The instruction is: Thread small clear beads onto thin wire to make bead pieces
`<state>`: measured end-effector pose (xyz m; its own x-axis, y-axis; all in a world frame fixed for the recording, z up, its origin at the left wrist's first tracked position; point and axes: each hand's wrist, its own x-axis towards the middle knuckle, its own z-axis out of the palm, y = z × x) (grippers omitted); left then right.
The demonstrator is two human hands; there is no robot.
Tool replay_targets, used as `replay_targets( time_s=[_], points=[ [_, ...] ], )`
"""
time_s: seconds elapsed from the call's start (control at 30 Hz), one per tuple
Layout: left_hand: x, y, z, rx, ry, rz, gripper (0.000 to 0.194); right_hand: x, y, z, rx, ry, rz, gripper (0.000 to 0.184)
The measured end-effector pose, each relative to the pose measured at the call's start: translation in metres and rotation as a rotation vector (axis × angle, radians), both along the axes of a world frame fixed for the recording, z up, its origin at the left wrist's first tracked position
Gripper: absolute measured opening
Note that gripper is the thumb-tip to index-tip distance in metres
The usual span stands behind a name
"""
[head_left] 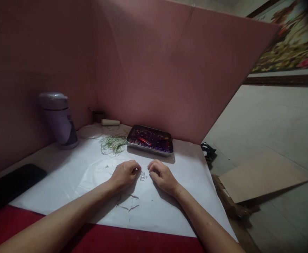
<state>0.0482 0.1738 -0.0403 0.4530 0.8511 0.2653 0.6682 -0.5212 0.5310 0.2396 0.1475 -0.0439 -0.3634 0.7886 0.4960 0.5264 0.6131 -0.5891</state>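
Observation:
Between my two hands a small cluster of clear, shiny beads (142,175) lies on the white sheet (90,179). My left hand (126,173) is at the left of the cluster, thumb and fingertips pinched together. On the right side my right hand (162,174) has its fingers curled and its fingertips pressed together near the beads. Whatever either hand pinches is too small to make out. A couple more clear beads (106,167) sit apart, left of my left hand. Several thin dark scraps (129,203) lie on the sheet nearer to me.
Behind my hands stands a metal tray (150,152) of purple beads with a red-handled tool (144,141). Left of it are tangled green thread (113,144), a pale roll (110,122) and a purple flask (61,121). A dark object (17,186) lies at left. Pink walls enclose the back.

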Motion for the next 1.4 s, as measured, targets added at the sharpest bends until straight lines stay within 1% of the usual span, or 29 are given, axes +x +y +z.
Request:
replay_targets(
  time_s=[0.33, 0.57, 0.9, 1.0, 1.2, 1.4],
  points=[
    [-0.0004, -0.0008, 0.0018, -0.013, 0.004, -0.006, 0.02, 0.0005, -0.0005, 0.0019, -0.004, -0.006, 0.008, 0.018],
    [-0.0005, -0.0013, 0.0011, 0.005, -0.004, -0.013, 0.02, 0.0003, -0.0007, 0.0022, 0.004, -0.02, 0.008, 0.018],
    [0.0003, -0.0028, 0.0034, 0.006, 0.018, 0.012, 0.021, -0.0035, -0.0015, 0.0032, 0.018, -0.054, -0.002, 0.016],
    [0.0003, -0.0024, 0.0033, -0.01, 0.015, 0.014, 0.021, -0.0041, -0.0015, 0.0022, 0.021, -0.055, -0.002, 0.016],
    [-0.0001, -0.0022, 0.0024, 0.006, 0.015, 0.006, 0.021, -0.0044, -0.0004, 0.0, 0.02, -0.045, -0.027, 0.015],
    [0.0005, -0.0024, 0.0025, 0.005, 0.017, 0.004, 0.021, -0.0001, 0.001, 0.0012, 0.002, -0.015, -0.001, 0.017]
  ],
)
